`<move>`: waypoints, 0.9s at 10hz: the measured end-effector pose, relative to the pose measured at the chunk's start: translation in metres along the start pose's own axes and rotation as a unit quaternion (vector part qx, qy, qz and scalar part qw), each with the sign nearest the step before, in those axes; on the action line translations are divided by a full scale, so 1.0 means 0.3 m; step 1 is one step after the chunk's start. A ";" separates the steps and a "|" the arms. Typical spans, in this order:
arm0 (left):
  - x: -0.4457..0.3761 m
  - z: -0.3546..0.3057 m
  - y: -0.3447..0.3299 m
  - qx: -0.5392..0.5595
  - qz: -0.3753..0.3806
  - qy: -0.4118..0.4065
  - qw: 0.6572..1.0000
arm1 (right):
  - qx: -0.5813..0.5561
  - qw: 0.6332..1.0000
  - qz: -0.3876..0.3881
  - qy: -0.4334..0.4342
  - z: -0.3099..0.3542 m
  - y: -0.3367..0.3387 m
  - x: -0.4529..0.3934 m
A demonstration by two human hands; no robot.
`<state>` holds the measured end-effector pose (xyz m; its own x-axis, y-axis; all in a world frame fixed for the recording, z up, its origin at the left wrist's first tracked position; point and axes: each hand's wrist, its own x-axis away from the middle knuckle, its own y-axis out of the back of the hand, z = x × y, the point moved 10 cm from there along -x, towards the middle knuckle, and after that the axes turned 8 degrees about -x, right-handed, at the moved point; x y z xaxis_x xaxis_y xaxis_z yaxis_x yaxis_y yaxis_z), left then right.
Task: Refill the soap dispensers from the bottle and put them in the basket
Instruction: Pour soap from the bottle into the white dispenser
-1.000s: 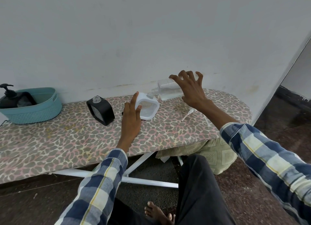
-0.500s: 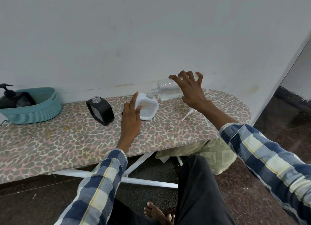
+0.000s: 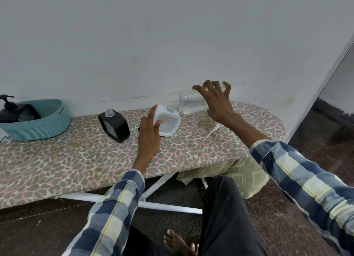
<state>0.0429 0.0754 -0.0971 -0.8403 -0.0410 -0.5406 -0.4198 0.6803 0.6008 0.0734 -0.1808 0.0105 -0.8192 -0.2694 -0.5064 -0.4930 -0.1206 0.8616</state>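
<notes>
A person sits at a low ironing board (image 3: 76,160) with a leopard-print cover, pushed against a pale wall. The white soap dispenser (image 3: 168,122) stands near the middle of the board, its open neck at the top. The left hand (image 3: 149,135) grips it from the near left side, index finger straight up along its edge and thumb on its front face. The right hand (image 3: 216,100) holds a clear bottle (image 3: 191,102) tipped nearly level just right of the white dispenser, fingers curled over the bottle from above; the bottle's threaded mouth sits just above the dispenser's neck, and clear liquid lies in the bottle's lower side. Whether liquid is running cannot be told.

Left of the white dispenser, a little apart, a black soap dispenser (image 3: 114,125) stands on the board with its neck open and no pump. Further left, at the board's far end, a teal basket (image 3: 44,125) holds a dark dispenser with a black pump (image 3: 8,107) fitted. Right of the white dispenser, beneath the right wrist, a white pump head (image 3: 213,130) with its tube lies flat on the cover. Both sleeves are blue-and-white plaid
</notes>
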 end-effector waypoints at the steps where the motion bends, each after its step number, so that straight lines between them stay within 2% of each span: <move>1: -0.001 0.002 -0.003 -0.001 -0.001 0.000 1.000 | 0.001 1.000 -0.003 0.002 0.003 0.003 0.002; 9: -0.004 0.012 -0.009 0.004 -0.002 0.003 1.000 | 0.002 1.000 -0.001 0.004 0.007 0.006 0.000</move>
<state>0.0464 0.0762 -0.1002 -0.8403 -0.0484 -0.5400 -0.4211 0.6857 0.5938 0.0719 -0.1789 0.0118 -0.8157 -0.2761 -0.5083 -0.4961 -0.1180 0.8602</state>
